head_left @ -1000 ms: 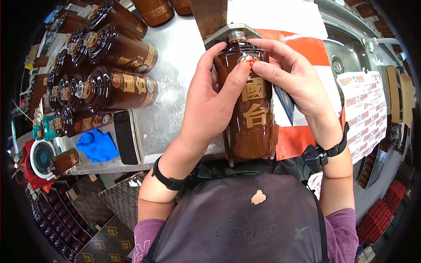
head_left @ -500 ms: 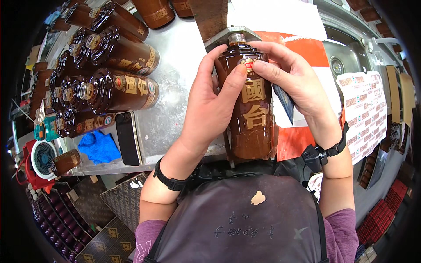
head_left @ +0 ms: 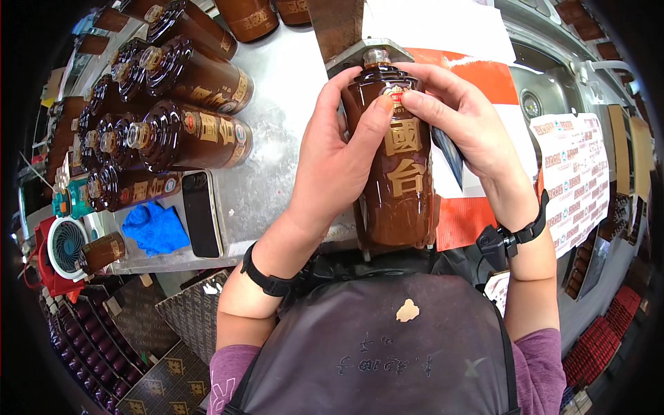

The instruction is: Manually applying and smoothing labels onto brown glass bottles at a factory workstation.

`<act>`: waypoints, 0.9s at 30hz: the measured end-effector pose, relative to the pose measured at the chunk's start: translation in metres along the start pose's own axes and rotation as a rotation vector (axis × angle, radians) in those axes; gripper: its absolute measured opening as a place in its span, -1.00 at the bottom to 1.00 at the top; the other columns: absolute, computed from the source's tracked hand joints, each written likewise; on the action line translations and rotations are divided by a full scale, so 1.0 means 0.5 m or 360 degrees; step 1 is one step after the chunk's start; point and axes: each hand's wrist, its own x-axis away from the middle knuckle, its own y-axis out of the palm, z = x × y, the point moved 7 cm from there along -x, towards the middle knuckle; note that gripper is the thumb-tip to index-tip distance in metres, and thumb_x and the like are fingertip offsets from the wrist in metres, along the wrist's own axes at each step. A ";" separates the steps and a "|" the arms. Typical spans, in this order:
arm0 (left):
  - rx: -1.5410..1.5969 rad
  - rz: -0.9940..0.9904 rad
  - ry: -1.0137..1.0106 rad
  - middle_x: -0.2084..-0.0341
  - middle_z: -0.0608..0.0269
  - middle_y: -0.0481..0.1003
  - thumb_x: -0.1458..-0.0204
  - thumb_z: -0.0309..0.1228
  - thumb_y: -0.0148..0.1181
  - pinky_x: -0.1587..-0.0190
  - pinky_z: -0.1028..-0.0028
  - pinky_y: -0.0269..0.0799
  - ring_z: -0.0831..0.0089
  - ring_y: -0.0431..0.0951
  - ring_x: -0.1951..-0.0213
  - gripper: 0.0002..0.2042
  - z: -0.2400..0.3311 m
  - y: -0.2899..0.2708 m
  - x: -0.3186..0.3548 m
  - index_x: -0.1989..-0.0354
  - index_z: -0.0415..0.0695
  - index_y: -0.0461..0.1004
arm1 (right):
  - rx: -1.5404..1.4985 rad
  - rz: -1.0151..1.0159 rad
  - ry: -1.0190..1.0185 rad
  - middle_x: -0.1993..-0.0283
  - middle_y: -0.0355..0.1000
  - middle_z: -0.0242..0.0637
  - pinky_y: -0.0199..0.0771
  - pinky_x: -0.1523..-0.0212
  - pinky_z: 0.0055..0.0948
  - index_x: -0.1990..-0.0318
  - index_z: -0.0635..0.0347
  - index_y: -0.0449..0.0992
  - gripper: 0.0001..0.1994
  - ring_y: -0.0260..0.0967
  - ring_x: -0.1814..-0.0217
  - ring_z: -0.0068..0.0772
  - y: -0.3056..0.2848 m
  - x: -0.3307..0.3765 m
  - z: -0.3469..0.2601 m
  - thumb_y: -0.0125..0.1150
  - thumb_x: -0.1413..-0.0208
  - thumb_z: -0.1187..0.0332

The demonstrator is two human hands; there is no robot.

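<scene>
A brown glossy glass bottle with gold lettering and a clear stopper stands in front of me, its neck pointing away. My left hand wraps its left shoulder, thumb pressed on the front. From the other side my right hand grips the right shoulder, fingers curled behind the neck. Both thumb tips meet at a small red-and-gold emblem label below the neck, partly covering it. Beneath my right palm a dark blue flat piece sticks out; whether the hand holds it, I cannot tell.
Several similar brown bottles crowd the metal table's left side. Nearer lie a black phone and a blue cloth, beside a small fan. To the right are orange-and-white sheets and a printed label sheet. A metal bracket stands behind the bottle.
The bottle and both hands have shifted very slightly away from me in the picture. The grip stays the same, with the thumbs still on the emblem label.
</scene>
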 end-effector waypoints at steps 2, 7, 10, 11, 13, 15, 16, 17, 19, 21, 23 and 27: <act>0.0012 0.0010 0.0026 0.02 0.14 0.48 -0.29 -0.34 0.12 0.04 0.55 0.47 0.56 0.50 0.06 -0.50 -0.005 -0.002 -0.001 -0.28 -0.32 0.12 | -0.0015 -0.0011 -0.0003 0.37 0.39 -0.55 0.29 0.18 -0.70 -0.20 0.35 0.43 -0.44 0.30 0.26 -0.79 0.002 0.001 -0.003 0.37 -0.15 0.16; 0.0142 0.0011 -0.0057 0.00 0.13 0.46 -0.29 -0.35 0.12 0.00 0.53 0.45 0.54 0.49 0.03 -0.50 0.000 -0.002 0.000 -0.28 -0.32 0.12 | -0.0134 -0.0025 0.0024 0.25 0.47 -0.44 0.36 0.09 -0.65 -0.21 0.35 0.42 -0.42 0.38 0.15 -0.72 0.004 -0.001 -0.008 0.37 -0.15 0.15; 0.0093 0.0024 0.0006 -0.02 0.12 0.45 -0.29 -0.35 0.12 -0.03 0.52 0.44 0.53 0.47 0.00 -0.49 -0.001 -0.002 -0.001 -0.28 -0.33 0.12 | 0.0055 -0.0072 0.0001 0.18 0.51 -0.36 0.38 0.02 -0.64 -0.21 0.36 0.42 -0.42 0.41 0.08 -0.66 -0.001 -0.003 -0.001 0.37 -0.15 0.15; 0.0068 0.0016 0.0019 -0.02 0.11 0.45 -0.28 -0.35 0.12 -0.05 0.51 0.43 0.53 0.46 -0.01 -0.49 -0.002 -0.002 -0.002 -0.29 -0.34 0.12 | 0.0052 -0.0061 -0.0012 0.13 0.52 -0.33 0.38 0.00 -0.63 -0.20 0.36 0.43 -0.43 0.42 0.05 -0.64 0.001 -0.002 -0.003 0.37 -0.15 0.15; 0.0046 0.0011 0.0033 -0.03 0.11 0.44 -0.28 -0.35 0.13 -0.06 0.51 0.42 0.53 0.45 -0.03 -0.48 -0.005 -0.004 -0.003 -0.29 -0.34 0.11 | 0.0051 -0.0052 -0.0024 0.09 0.53 -0.30 0.38 -0.03 -0.62 -0.19 0.36 0.44 -0.44 0.42 0.03 -0.62 0.000 -0.002 -0.007 0.37 -0.16 0.15; 0.0009 0.0017 0.0066 -0.04 0.10 0.44 -0.27 -0.35 0.15 -0.05 0.51 0.43 0.51 0.46 -0.01 -0.47 -0.003 -0.005 -0.003 -0.29 -0.34 0.10 | 0.0091 -0.0136 -0.0004 0.00 0.54 -0.26 0.39 -0.07 -0.61 -0.15 0.35 0.48 -0.48 0.43 -0.02 -0.62 -0.011 -0.008 -0.013 0.32 -0.20 0.10; 0.0012 0.0019 0.0068 -0.04 0.10 0.44 -0.27 -0.35 0.15 -0.05 0.51 0.43 0.51 0.46 -0.01 -0.47 0.000 -0.006 -0.002 -0.29 -0.34 0.10 | 0.0250 -0.0036 -0.0032 0.02 0.55 -0.28 0.43 -0.02 -0.60 -0.11 0.33 0.53 -0.51 0.46 0.03 -0.64 -0.040 -0.017 -0.019 0.24 -0.24 0.06; 0.0007 0.0008 0.0021 -0.03 0.10 0.44 -0.26 -0.36 0.16 -0.04 0.50 0.43 0.51 0.47 0.00 -0.46 -0.001 -0.004 -0.002 -0.29 -0.35 0.10 | 0.0148 0.0033 0.0028 0.05 0.56 -0.28 0.45 0.02 -0.61 -0.09 0.32 0.54 -0.53 0.46 0.08 -0.65 -0.072 -0.025 -0.033 0.21 -0.26 0.06; 0.0005 -0.0015 -0.0025 -0.02 0.09 0.45 -0.25 -0.36 0.17 -0.04 0.49 0.44 0.50 0.48 0.01 -0.45 -0.003 0.004 -0.002 -0.29 -0.35 0.09 | -0.0100 0.0241 -0.0014 0.17 0.57 -0.34 0.46 0.14 -0.65 -0.07 0.26 0.55 -0.62 0.46 0.22 -0.72 -0.136 -0.047 -0.036 0.15 -0.32 0.14; -0.0011 0.0015 0.0009 0.00 0.09 0.46 -0.23 -0.36 0.19 -0.03 0.48 0.45 0.49 0.50 0.02 -0.43 0.000 0.000 -0.001 -0.30 -0.35 0.08 | 0.0064 0.0097 -0.0133 0.09 0.55 -0.34 0.42 -0.01 -0.64 -0.14 0.28 0.48 -0.57 0.46 0.07 -0.65 -0.111 -0.037 -0.076 -0.02 -0.39 0.11; -0.0023 0.0032 -0.0006 0.01 0.09 0.47 -0.23 -0.36 0.19 -0.04 0.47 0.45 0.48 0.50 0.02 -0.43 -0.004 -0.006 0.001 -0.30 -0.34 0.09 | 0.0190 -0.0006 -0.0192 0.08 0.53 -0.38 0.41 -0.03 -0.64 -0.12 0.28 0.49 -0.65 0.45 0.07 -0.68 -0.044 -0.023 -0.099 0.17 -0.28 0.26; -0.0014 0.0025 0.0029 0.02 0.09 0.48 -0.21 -0.35 0.22 -0.04 0.47 0.45 0.48 0.50 0.02 -0.43 -0.013 -0.006 -0.001 -0.28 -0.34 0.13 | 0.0585 0.0132 -0.0313 0.16 0.55 -0.41 0.46 0.08 -0.65 -0.05 0.30 0.52 -0.65 0.46 0.17 -0.69 -0.061 -0.035 -0.125 0.35 -0.13 0.39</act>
